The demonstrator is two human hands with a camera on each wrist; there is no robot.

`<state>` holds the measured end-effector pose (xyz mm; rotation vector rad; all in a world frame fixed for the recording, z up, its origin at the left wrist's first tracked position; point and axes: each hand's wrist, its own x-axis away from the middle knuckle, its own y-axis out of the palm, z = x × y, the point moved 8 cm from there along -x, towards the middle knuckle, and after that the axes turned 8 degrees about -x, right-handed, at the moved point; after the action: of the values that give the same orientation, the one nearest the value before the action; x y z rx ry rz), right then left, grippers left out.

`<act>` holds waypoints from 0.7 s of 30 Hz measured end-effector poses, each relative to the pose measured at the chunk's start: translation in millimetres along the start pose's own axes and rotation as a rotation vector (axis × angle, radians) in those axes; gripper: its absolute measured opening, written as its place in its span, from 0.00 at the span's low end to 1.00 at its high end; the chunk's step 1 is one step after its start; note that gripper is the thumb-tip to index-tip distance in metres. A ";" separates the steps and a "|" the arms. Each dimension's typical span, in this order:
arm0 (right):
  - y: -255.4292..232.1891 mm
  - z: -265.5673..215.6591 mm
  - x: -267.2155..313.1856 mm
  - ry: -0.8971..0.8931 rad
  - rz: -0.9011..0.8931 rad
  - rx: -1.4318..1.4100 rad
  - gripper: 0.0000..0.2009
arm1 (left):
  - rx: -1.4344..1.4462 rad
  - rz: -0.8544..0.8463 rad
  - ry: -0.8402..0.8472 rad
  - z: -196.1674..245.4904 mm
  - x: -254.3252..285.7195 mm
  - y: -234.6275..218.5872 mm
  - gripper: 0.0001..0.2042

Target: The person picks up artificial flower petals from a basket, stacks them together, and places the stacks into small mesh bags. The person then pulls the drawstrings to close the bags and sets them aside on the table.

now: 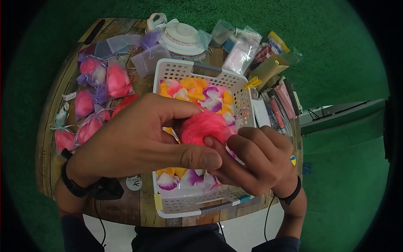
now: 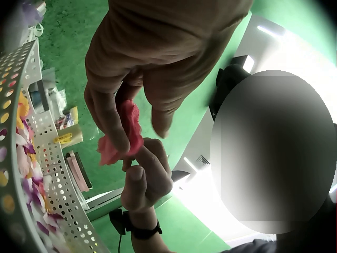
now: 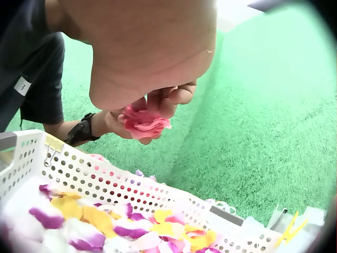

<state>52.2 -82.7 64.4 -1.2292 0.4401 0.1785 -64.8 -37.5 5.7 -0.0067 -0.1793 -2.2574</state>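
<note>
A bundle of layered pink artificial petals [image 1: 203, 128] is held up over a white perforated basket [image 1: 171, 67]. My left hand [image 1: 142, 134] grips the bundle from the left, its fingers curled behind and its thumb lying across the front. From the other side my right hand [image 1: 258, 157] pinches the bundle's lower edge with its fingertips. Ruffled layers of the pink petals [image 3: 143, 124] show between both hands in the right wrist view. Loose yellow, white and purple petals [image 1: 195, 95] lie in the basket below.
Filled organza pouches [image 1: 86, 105] with pink contents lie left of the basket. Ribbon rolls [image 1: 182, 38] stand behind it. Yellow scissors [image 1: 252, 82] sit at its right rim, near clear plastic packs [image 1: 243, 50] and a small box. A round white tag [image 1: 134, 183] lies front left.
</note>
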 end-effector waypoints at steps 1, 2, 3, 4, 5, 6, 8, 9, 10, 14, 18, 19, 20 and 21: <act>2.0 -1.1 -0.5 0.012 -0.037 0.010 0.15 | -0.051 0.054 0.012 -1.2 0.1 -3.3 0.19; 3.3 -1.2 -0.1 0.023 -0.074 0.019 0.15 | -0.101 0.109 0.025 -1.9 0.2 -7.2 0.18; 1.5 -0.9 1.2 0.029 -0.072 0.028 0.15 | -0.108 0.102 0.029 -3.4 -0.1 -7.5 0.18; -0.5 1.7 2.2 0.059 -0.058 -0.039 0.16 | -0.119 0.101 0.063 -2.0 -0.1 -9.2 0.17; -2.4 4.2 3.0 0.089 -0.042 -0.107 0.18 | -0.130 0.101 0.097 1.0 0.1 -9.6 0.15; -4.8 3.7 3.6 0.093 -0.035 -0.100 0.18 | -0.140 0.097 0.098 3.2 0.3 -7.7 0.15; -19.7 29.9 13.0 0.417 0.188 -0.432 0.21 | -0.032 0.168 0.120 9.1 2.5 -10.2 0.14; -18.8 37.1 16.7 0.461 0.223 -0.587 0.28 | -0.040 0.166 0.120 8.9 2.2 -9.4 0.14; -19.6 36.5 14.7 0.463 0.231 -0.585 0.28 | -0.074 0.190 0.194 12.6 2.5 -10.8 0.13; 11.3 53.7 29.4 0.956 0.200 -1.116 0.37 | -0.064 0.174 0.261 12.6 0.9 -12.0 0.12; 28.1 46.8 31.2 1.003 0.225 -1.463 0.36 | -0.061 0.166 0.255 7.2 -0.4 -15.0 0.13; 29.9 46.9 32.2 1.004 0.262 -1.529 0.32 | -0.048 0.170 0.252 5.5 -1.3 -16.3 0.13; 31.3 47.0 33.6 1.004 0.299 -1.594 0.27 | -0.036 0.174 0.249 4.2 -2.1 -17.6 0.14; 31.8 47.4 36.3 1.004 0.306 -1.591 0.27 | -0.040 0.169 0.250 3.8 -2.3 -17.8 0.14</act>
<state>84.2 -31.4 34.2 -2.8101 1.5241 0.1457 -77.2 -24.0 7.1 0.2294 0.0007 -2.0707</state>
